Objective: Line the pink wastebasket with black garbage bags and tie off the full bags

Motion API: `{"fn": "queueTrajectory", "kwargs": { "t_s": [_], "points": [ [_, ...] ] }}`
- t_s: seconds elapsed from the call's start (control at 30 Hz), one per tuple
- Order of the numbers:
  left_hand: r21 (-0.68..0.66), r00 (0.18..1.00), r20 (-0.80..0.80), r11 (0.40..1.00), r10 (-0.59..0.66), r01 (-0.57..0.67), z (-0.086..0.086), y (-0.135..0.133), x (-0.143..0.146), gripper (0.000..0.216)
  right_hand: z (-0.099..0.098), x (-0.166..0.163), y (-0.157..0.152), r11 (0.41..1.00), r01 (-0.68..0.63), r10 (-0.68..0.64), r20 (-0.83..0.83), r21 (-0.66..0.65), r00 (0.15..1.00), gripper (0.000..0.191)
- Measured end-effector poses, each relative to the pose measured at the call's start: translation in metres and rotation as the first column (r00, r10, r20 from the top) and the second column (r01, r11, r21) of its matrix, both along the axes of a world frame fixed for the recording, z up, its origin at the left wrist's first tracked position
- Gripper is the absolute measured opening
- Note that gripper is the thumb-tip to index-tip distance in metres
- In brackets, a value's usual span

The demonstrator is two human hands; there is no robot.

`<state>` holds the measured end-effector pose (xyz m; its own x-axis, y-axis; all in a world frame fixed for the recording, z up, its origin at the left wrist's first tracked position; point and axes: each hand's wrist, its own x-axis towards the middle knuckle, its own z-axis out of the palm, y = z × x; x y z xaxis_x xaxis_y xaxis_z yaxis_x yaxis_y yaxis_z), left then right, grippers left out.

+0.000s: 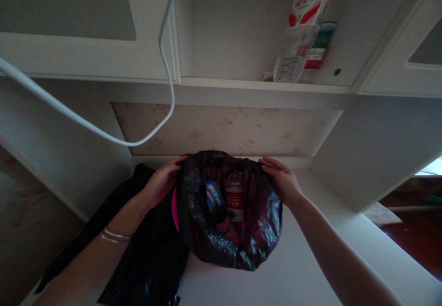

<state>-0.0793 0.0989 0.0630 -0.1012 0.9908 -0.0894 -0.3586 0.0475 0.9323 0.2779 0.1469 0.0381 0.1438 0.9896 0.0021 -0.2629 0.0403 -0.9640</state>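
Observation:
A black plastic trash bag (221, 246) lines a pink trash bin (175, 209), its edge folded over the round rim. The bin stands on the white surface below me. My left hand (163, 184) grips the bag at the left rim, with the fingertips partly hidden. At the right rim my right hand (283, 181) holds the bag, fingers bent over the edge. Inside lie a bottle with a red label (235, 200), a blue packet (214, 193) and a dark-capped item (219, 214) whose kind I cannot make out.
Black plastic (152, 251) spreads beside the bin on the left. Above, a white shelf (241, 83) holds clear plastic bottles (300, 39). A white cable (103, 133) hangs across the upper left. Side panels (390, 149) frame the white surface (221, 287).

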Motion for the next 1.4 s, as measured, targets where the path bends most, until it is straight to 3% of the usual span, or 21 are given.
{"fn": "queueTrajectory", "kwargs": {
  "t_s": [0.23,0.37,0.47,0.57,0.7,0.8,0.87,0.93,1.0,1.07,1.1,1.13,1.2,1.27,1.4],
  "points": [
    [0.2,0.995,-0.018,0.975,0.098,-0.093,0.01,0.011,0.005,0.035,0.026,-0.007,0.004,0.969,0.063,-0.062,-0.014,0.237,0.998,0.041],
    [0.295,0.975,0.041,0.929,0.219,-0.221,0.011,-0.007,0.001,0.023,0.038,0.006,-0.023,0.917,0.088,-0.083,-0.029,0.388,0.996,0.036],
    [0.314,0.944,0.098,0.89,0.317,-0.331,0.005,-0.029,-0.011,0.02,0.032,0.029,-0.048,0.895,0.05,-0.067,0.023,0.442,0.997,0.034],
    [0.285,0.921,0.113,0.876,0.373,-0.39,-0.006,-0.05,-0.028,0.02,0.009,0.056,-0.072,0.936,-0.017,0.006,0.035,0.35,0.999,0.041],
    [0.211,0.932,0.054,0.908,0.359,-0.362,-0.026,-0.071,-0.052,0.02,-0.027,0.069,-0.099,0.975,-0.208,0.209,-0.002,0.074,0.978,0.063],
    [0.26,0.938,-0.202,0.939,0.281,-0.225,-0.04,-0.08,-0.069,0.022,-0.033,0.058,-0.11,0.969,-0.241,0.242,0.009,-0.051,0.97,0.07],
    [0.365,0.813,-0.524,0.929,0.254,-0.054,-0.045,-0.082,-0.077,0.025,-0.028,0.048,-0.113,0.978,-0.195,0.2,0.064,-0.066,0.978,0.071],
    [0.45,0.579,-0.758,0.884,0.301,0.129,-0.049,-0.083,-0.079,0.029,-0.02,0.04,-0.113,0.989,-0.145,0.148,0.127,-0.03,0.981,0.069],
    [0.503,0.407,-0.827,0.833,0.386,0.232,-0.051,-0.083,-0.078,0.033,-0.013,0.037,-0.113,0.994,-0.11,0.105,0.155,0.026,0.982,0.066],
    [0.527,0.347,-0.831,0.816,0.435,0.239,-0.049,-0.083,-0.075,0.029,-0.006,0.037,-0.114,0.996,-0.072,0.064,0.126,0.061,0.99,0.061],
    [0.53,0.367,-0.822,0.82,0.435,0.217,-0.047,-0.083,-0.075,0.025,-0.002,0.038,-0.114,0.996,-0.05,0.043,0.091,0.07,0.995,0.06],
    [0.525,0.439,-0.799,0.833,0.411,0.174,-0.043,-0.083,-0.074,0.019,0.003,0.04,-0.114,0.997,-0.022,0.019,0.047,0.074,0.999,0.059],
    [0.494,0.653,-0.678,0.867,0.336,0.067,-0.033,-0.082,-0.074,0.013,0.013,0.045,-0.113,0.997,0.027,-0.024,-0.047,0.069,0.999,0.056],
    [0.467,0.814,-0.502,0.884,0.292,-0.029,-0.02,-0.079,-0.072,0.018,0.023,0.048,-0.108,0.997,0.053,-0.046,-0.111,0.063,0.993,0.049],
    [0.511,0.909,-0.279,0.85,0.309,-0.132,0.002,-0.07,-0.053,0.031,0.038,0.044,-0.089,0.992,0.063,-0.048,-0.137,0.111,0.989,0.029]
  ]
}}
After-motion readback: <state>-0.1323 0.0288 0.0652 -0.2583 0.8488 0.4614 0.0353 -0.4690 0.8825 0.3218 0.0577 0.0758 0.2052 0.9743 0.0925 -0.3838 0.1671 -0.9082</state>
